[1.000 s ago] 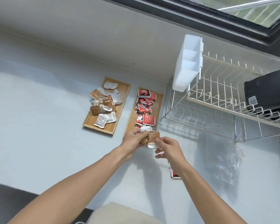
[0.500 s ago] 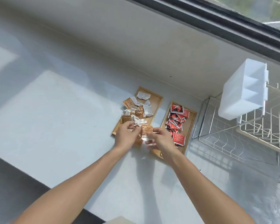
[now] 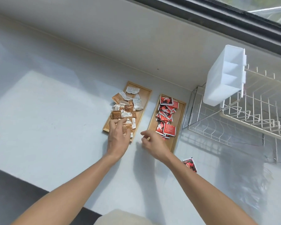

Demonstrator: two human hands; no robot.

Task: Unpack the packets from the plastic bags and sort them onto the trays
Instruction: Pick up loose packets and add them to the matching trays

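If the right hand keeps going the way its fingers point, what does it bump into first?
The right hand points up and left, toward the gap between the two trays. It would probably first meet the near corner of the left tray, where the left hand holds a brown packet. Depth is hard to judge here.

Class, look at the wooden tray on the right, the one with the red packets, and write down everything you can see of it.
The right tray is a long, shallow rectangle of pale wood with a low raised rim. It lies flat on the white counter, angled, beside a matching tray of brown and white packets and just left of the wire dish rack. Red packets overlap in a loose row along its left side; its right strip is bare wood. The right hand hides part of its near end.
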